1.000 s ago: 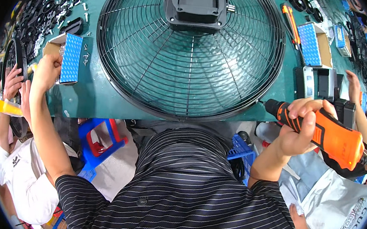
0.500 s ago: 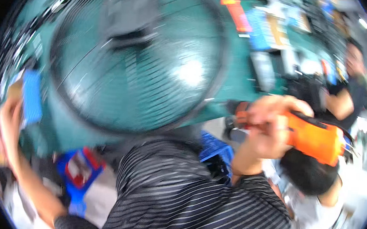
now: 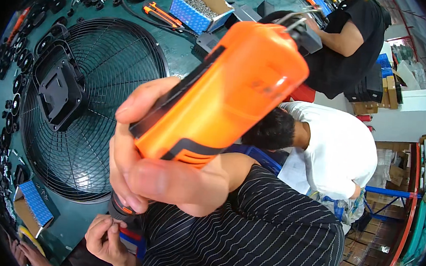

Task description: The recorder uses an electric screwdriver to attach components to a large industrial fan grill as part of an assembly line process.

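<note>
My right hand (image 3: 168,182) is wrapped around an orange electric screwdriver (image 3: 231,94) with black trim. The tool slants across the middle of the view, its wire hanger end up and its dark nose down. Just below that nose is my left hand (image 3: 105,240), thumb and fingers pinched together; anything between them is too small to make out. Left of the screwdriver, a large round black fan guard (image 3: 100,92) lies on the green table, with a square black housing (image 3: 62,92) at its centre. The working tip is hidden.
Beyond the guard stand a blue box (image 3: 185,16) of small metal parts and orange cutters (image 3: 162,14). Another blue box (image 3: 37,204) sits near left, beside another person's hand (image 3: 30,256). A person in white (image 3: 333,148) bends close on the right; one in black (image 3: 350,38) stands beyond.
My view has turned. The screwdriver has come nearer, from level to slanting, still in my right hand. My left hand has left the blue box and now pinches below the tool's nose.
</note>
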Available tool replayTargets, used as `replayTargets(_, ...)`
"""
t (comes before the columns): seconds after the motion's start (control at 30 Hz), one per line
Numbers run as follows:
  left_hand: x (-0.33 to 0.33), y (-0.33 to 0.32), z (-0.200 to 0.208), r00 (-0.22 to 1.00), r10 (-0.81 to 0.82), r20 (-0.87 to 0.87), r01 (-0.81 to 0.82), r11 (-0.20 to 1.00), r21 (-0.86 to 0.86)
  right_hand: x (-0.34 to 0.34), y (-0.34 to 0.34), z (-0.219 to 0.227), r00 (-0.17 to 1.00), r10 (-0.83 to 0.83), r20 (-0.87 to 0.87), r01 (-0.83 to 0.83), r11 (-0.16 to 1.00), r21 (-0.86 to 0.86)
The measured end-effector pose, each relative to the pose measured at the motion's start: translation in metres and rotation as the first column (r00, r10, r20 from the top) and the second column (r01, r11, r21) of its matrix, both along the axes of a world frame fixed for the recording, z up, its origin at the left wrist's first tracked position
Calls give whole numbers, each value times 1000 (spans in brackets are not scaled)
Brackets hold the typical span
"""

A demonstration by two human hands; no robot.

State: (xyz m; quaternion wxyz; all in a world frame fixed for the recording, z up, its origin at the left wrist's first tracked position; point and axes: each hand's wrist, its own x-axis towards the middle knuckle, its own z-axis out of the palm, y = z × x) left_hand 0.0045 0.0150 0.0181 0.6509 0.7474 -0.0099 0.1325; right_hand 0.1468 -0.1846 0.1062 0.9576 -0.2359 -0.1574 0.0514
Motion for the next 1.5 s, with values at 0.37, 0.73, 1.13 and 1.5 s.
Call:
replayTargets(0.37,-3,-11,1,975,193,-107,-207,968,-141,-7,3,0,1000,-9,29,12,995,-96)
replayTargets(0.73,-1,-17,15,975,-32,-219,-56,921,-385,-11,-8,-5,990,139,33,-136,987,-81)
replayTargets(1.13,5,-10,-13,967,-256,11,236,874,-425,1,-7,-19,963,159,217,-139,985,-105)
replayTargets(1.5,11,-8,-15,930,-367,-26,342,890,-301,10,1,-16,916,298,270,-249,947,-202)
